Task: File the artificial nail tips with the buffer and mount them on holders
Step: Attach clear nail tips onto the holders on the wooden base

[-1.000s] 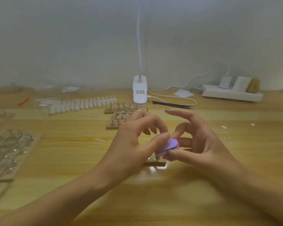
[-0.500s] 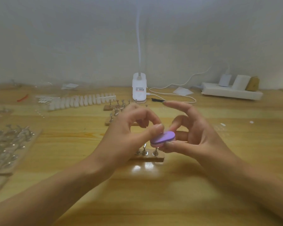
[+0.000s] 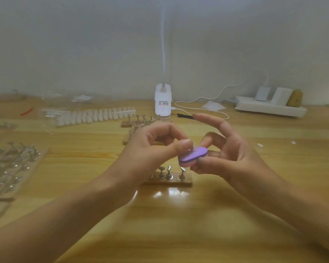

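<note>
My right hand pinches a small purple-and-pink oval buffer between thumb and fingers, its index finger stretched out above. My left hand has its fingers curled, and its thumb tip presses at the buffer's top left edge; whether a nail tip sits under that thumb is hidden. Just below the hands a wooden holder strip with several metal pegs lies on the table. A row of white nail tips lies at the back left.
More wooden holder strips stand behind my hands, and several clear-topped holders fill the left edge. A white lamp base with cable, a black tool and a white power strip line the back wall.
Both hands have lifted slightly with the buffer, uncovering the pegs of the near holder strip. The buffer has tilted a little between the fingers.
</note>
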Motion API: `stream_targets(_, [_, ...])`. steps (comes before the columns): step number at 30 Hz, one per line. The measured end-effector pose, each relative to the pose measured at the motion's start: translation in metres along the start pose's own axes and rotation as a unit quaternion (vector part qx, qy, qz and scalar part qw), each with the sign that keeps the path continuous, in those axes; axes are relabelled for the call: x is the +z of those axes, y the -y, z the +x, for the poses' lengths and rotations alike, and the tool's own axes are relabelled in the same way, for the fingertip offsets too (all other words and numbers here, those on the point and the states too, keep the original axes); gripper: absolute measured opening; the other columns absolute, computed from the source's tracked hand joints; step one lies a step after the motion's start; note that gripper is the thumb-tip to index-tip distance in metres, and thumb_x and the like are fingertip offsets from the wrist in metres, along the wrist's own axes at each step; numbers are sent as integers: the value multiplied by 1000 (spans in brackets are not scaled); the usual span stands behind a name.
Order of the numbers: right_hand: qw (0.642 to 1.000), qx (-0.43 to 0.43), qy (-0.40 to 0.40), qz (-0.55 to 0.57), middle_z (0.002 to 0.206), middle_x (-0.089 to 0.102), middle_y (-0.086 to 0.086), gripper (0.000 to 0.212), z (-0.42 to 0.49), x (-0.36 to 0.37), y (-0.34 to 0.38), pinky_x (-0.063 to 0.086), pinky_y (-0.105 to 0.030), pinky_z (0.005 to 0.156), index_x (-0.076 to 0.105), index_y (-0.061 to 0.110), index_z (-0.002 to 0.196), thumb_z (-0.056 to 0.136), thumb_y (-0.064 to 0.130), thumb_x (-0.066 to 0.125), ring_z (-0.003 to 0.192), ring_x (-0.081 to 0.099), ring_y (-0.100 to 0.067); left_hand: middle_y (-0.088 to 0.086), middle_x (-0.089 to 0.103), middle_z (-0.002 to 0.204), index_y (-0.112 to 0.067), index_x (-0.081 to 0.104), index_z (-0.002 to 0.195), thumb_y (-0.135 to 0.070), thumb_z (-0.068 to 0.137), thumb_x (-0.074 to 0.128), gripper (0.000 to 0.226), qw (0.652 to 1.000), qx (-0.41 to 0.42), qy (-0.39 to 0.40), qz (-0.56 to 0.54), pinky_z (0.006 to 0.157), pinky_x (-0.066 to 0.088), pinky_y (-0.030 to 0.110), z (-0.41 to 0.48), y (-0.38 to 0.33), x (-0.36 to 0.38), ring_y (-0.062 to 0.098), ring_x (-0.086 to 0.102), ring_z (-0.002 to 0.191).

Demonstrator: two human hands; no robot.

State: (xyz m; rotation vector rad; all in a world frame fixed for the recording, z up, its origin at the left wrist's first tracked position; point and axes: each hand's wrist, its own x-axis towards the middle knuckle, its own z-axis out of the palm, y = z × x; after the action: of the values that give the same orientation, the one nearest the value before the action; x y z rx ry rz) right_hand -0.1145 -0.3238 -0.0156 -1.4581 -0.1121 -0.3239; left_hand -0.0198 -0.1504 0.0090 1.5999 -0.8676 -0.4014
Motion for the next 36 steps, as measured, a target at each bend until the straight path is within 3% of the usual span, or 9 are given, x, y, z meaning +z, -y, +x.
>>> stream_targets(5, [998, -17, -51, -18, 85, 64, -2, 82, 6, -14, 15, 57, -25, 74, 48, 28, 140, 66, 16, 81, 88, 74, -29, 8, 56, 86, -28, 70, 75, -34, 79, 74, 9, 998, 36, -16, 47, 71, 40, 22, 5, -2, -8, -1, 53, 68])
stream_targets(9, [994, 0, 47, -97, 86, 63, -5, 83, 4, -6, 10, 57, -29, 71, 46, 36, 143, 74, 9, 85, 82, 73, -34, -1, 46, 79, -23, 69, 77, -23, 84, 74, 8, 977, 117, 13, 176, 63, 33, 9, 4, -5, -6, 0, 45, 66])
stream_targets(12, [996, -19, -12, -81, 82, 63, -1, 84, 7, -15, 19, 56, -25, 70, 44, 31, 145, 72, 13, 82, 79, 73, -27, -6, 43, 78, -21, 70, 81, -21, 85, 74, 6, 966, 148, 12, 212, 63, 34, 6, 5, -9, -10, -3, 46, 64])
stream_targets(16, [991, 0, 58, -116, 85, 63, -6, 85, 3, -8, 15, 56, -27, 71, 44, 37, 145, 75, 5, 80, 75, 72, -28, -5, 46, 80, -25, 66, 80, -26, 90, 70, 11, 943, 179, 10, 279, 72, 37, 12, 3, -8, -5, 11, 50, 79])
stream_targets(21, [994, -5, -1, -106, 80, 63, -1, 89, 7, -19, 26, 55, -24, 69, 43, 35, 146, 68, 17, 82, 75, 71, -24, -7, 49, 84, -31, 63, 82, -37, 87, 60, 9, 935, 185, 12, 303, 82, 45, 36, 1, -4, -3, 12, 51, 84])
stream_targets(24, [989, -1, 73, -128, 87, 62, -10, 84, 5, -11, 17, 56, -27, 69, 45, 37, 145, 74, 11, 81, 78, 72, -34, -8, 49, 84, -31, 63, 81, -38, 88, 60, 10, 931, 188, 28, 311, 76, 42, 28, 0, -3, -1, 11, 50, 83])
stream_targets(27, [995, -6, -48, -90, 89, 63, -11, 74, 16, -35, 35, 56, -24, 73, 52, 27, 139, 73, 14, 82, 84, 72, -28, -12, 46, 83, -32, 67, 80, -31, 88, 73, 9, 938, 168, 56, 298, 77, 40, 21, -1, 1, -4, 7, 49, 84])
stream_targets(33, [906, 182, 78, -374, 96, 71, 4, 22, 17, -60, 29, 55, -27, 61, 69, 35, 101, 83, 22, 75, 73, 69, -18, -15, 56, 75, -33, 75, 68, -55, 58, 76, 24, 992, 16, 9, 128, 67, 43, 10, 9, 6, -12, -1, 49, 69])
stream_targets(36, [839, 104, 62, -531, 99, 64, 25, 20, 20, -62, 25, 44, -13, 67, 68, 42, 95, 84, 28, 76, 75, 57, -4, -12, 65, 75, -35, 75, 66, -58, 58, 74, 24, 995, -14, 28, 94, 65, 43, 7, 10, 5, -16, -3, 51, 68])
